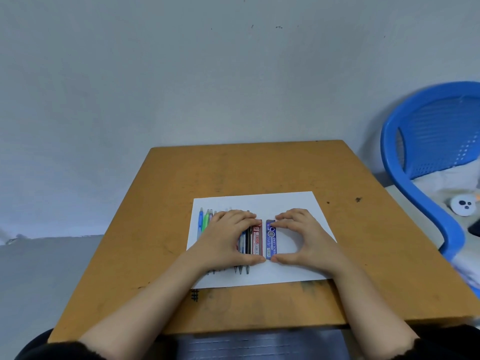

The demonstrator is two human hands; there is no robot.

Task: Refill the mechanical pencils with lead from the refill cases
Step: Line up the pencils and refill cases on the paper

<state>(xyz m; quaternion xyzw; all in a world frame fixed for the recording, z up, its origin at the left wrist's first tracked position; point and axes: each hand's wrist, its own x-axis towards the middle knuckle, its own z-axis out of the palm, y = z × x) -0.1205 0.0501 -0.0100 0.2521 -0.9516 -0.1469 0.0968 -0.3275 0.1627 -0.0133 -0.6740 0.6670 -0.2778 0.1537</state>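
Observation:
A white sheet of paper (293, 203) lies on the wooden table (233, 167). On it several mechanical pencils (204, 222) lie side by side, tips toward me, most of them hidden under my left hand (223, 240). To their right lie a red lead refill case (257, 241) and a blue lead refill case (271, 240), close together. My left hand pinches the red case lengthwise between forefinger and thumb. My right hand (309, 237) pinches the blue case the same way, forefinger on its far end and thumb at its near end.
A blue plastic chair (426, 141) stands to the right of the table, with a small white round object (463, 205) on pale cloth beside it. A grey wall rises right behind the table's far edge. Dark sleeves and my lap sit at the near edge.

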